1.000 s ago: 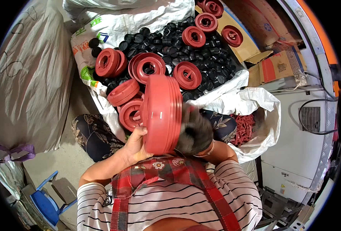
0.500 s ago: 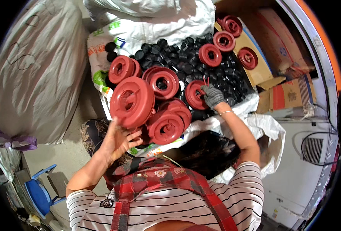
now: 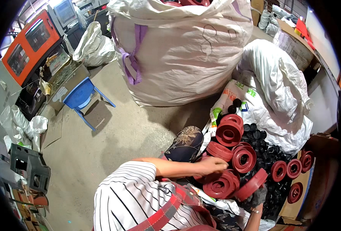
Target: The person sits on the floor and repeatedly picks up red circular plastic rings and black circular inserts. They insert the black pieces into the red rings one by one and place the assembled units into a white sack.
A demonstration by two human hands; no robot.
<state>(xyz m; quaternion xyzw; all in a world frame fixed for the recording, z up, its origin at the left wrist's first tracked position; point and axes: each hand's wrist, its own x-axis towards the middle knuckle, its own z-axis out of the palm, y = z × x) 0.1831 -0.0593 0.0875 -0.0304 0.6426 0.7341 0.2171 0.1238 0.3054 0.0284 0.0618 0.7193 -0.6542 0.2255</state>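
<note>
My right hand (image 3: pixel 258 196), in a dark grey glove, grips the lower edge of a red round plastic part (image 3: pixel 252 184), which is tilted on edge. My bare left hand (image 3: pixel 213 166) is over a group of similar red parts, its fingers drawn together; anything between them is hidden. Close below it lies a wide red part (image 3: pixel 221 182) with a stepped centre. Just past its fingertips sits a red part with a round centre hole (image 3: pixel 244 158). Another red part (image 3: pixel 219 151) leans behind the hand. Beneath and beyond lie many small black caps (image 3: pixel 255 134).
A big white bulk sack (image 3: pixel 182 57) with purple straps, red parts at its top, stands ahead. A crumpled white sack (image 3: pixel 274 96) lies right of it. More red parts (image 3: pixel 295 193) rest along a cardboard box at far right. A blue chair (image 3: pixel 80 96) stands on the left floor.
The view has swung left. The red part by my left hand has left it, and those fingers have drawn together. My right hand now holds a tilted red part; its small red-handled tool no longer shows.
</note>
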